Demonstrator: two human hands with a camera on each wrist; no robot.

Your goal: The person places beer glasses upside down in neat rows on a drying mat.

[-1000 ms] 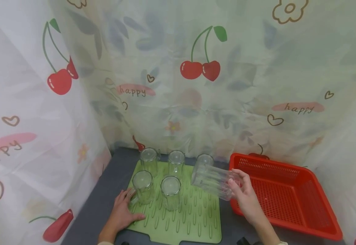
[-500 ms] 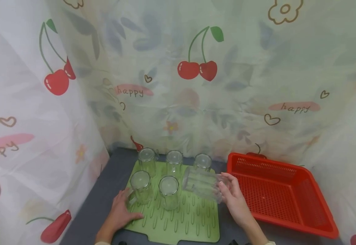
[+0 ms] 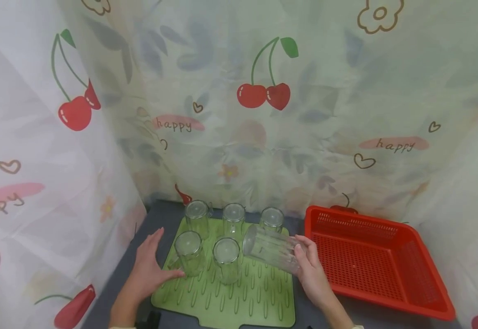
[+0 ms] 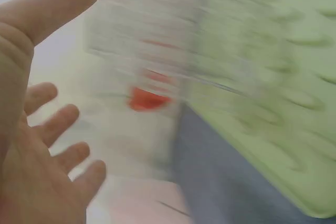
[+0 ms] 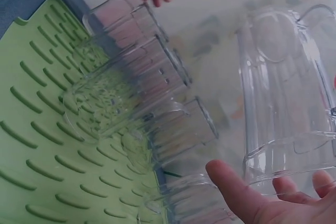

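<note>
Head view: right hand (image 3: 310, 274) holds a clear ribbed tumbler (image 3: 269, 249) tilted on its side, low over the right part of the green drying mat (image 3: 247, 304), fingers curled round its base end. Left hand (image 3: 148, 269) hovers spread, holding nothing, beside the near-left inverted glass (image 3: 188, 251).

Left wrist view: blurred; fingers (image 4: 58, 124) look splayed, probably touching nothing.

Right wrist view: tumbler (image 5: 286, 108) looks rigid, light, smooth-walled, likely slippery and breakable; best held round the mid-body.
</note>
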